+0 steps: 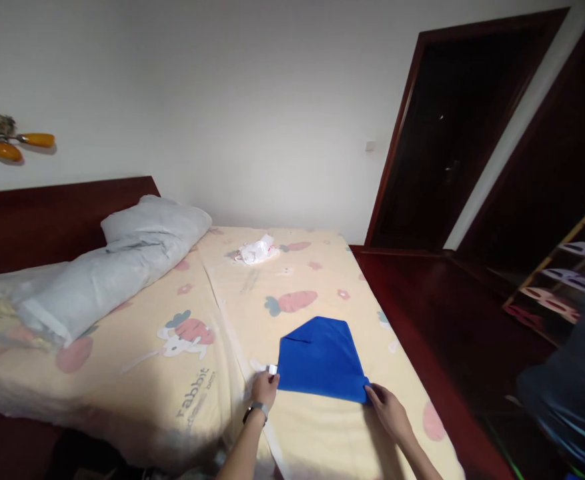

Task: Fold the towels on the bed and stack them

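Both hands are reaching forward from the bottom edge of the view onto the near end of the bed, the forearms rising at a slant and drawing toward each other. The left hand (265, 388), with a watch (255, 409) on its wrist, is stretching up to the near left corner of a blue cloth (321, 359); its fingers are bunched together and seem to be pinching that corner, where a small white tag (272, 369) is showing just at the fingertips. The right hand (388, 411) is lying lower and further to the right, palm down, with the fingers drawn fairly close and the fingertips touching the near right corner of the cloth; whether it is gripping the edge or only pressing on it cannot be told. The cloth is lying flat on the cream bedsheet (242, 300) with its carrot and rabbit print, folded with its near edge straight between the two hands and its far end narrowing to a rounded top. Further up the bed a grey pillow (157, 220) is resting on a rolled grey quilt (92, 280) by the dark headboard (47, 220), and a crumpled white bag (257, 250) is sitting near the far edge. A dark doorway (447, 133) is standing open at the right
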{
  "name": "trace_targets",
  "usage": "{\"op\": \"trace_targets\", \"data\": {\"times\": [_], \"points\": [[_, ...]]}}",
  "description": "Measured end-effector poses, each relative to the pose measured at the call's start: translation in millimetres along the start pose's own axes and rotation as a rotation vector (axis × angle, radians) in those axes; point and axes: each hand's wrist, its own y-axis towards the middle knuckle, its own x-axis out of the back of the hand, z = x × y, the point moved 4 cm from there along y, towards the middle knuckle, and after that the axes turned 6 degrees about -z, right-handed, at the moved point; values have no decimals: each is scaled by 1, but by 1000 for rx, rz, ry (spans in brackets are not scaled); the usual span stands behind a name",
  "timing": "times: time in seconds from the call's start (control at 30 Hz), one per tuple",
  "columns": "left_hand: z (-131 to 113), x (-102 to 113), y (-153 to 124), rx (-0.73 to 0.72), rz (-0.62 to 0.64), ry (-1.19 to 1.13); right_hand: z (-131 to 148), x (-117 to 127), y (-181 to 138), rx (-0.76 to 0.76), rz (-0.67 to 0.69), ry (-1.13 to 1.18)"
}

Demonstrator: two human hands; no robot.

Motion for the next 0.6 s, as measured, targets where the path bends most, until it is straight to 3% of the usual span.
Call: {"op": "trace_targets", "data": {"times": [0.1,0.3,0.47,0.6], "points": [[-10,0,3,-1,16,90,-3,-1,8,-42,25,-116],[-13,-5,7,42,95,17,-4,-7,18,-117,56,-184],[-15,0,5,28,-4,-145,10,-7,18,-69,66,-38],[-12,12,-10,29,27,-114,7,4,4,-65,-62,117]]}}
